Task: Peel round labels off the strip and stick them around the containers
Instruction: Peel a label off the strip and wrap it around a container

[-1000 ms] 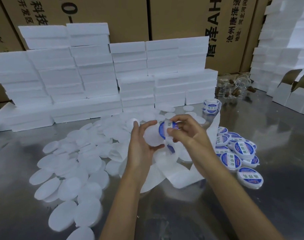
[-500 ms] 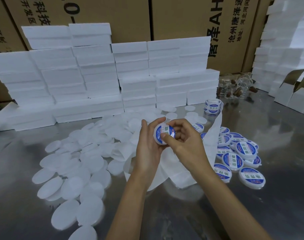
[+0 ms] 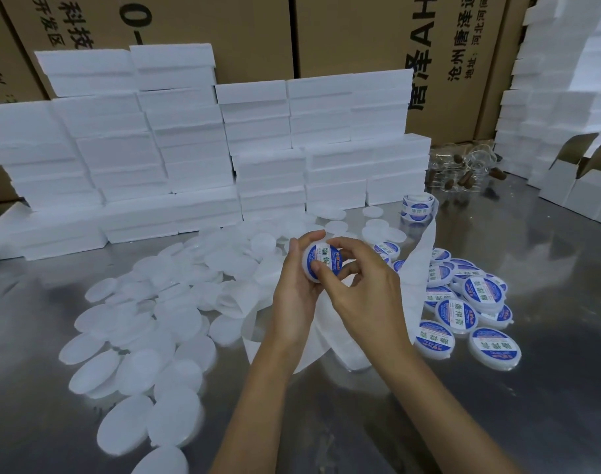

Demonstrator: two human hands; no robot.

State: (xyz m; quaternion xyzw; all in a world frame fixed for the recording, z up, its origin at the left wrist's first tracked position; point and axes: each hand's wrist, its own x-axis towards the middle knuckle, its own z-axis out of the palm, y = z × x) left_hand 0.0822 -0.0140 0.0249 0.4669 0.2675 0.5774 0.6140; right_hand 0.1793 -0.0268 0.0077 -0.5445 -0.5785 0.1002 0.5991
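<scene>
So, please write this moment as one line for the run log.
left hand: holds container | right hand: thumb presses label | labelled pile: right | unlabelled pile: left

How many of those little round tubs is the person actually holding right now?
1: a round white plastic tub with a blue label, gripped by the left hand and pinched by the right hand. No second one shows, though the hands could hide something.

One view only, head cam, wide-angle; looks fwd and down from above the metal table (image 3: pixel 497 388); both forearms enter from the bottom edge, hands close to centre frame; far edge takes in stacked white boxes (image 3: pixel 258 148) and cardboard cartons (image 3: pixel 360 35) behind; edges bow from lens distortion; no 2nd view to overlap.
</scene>
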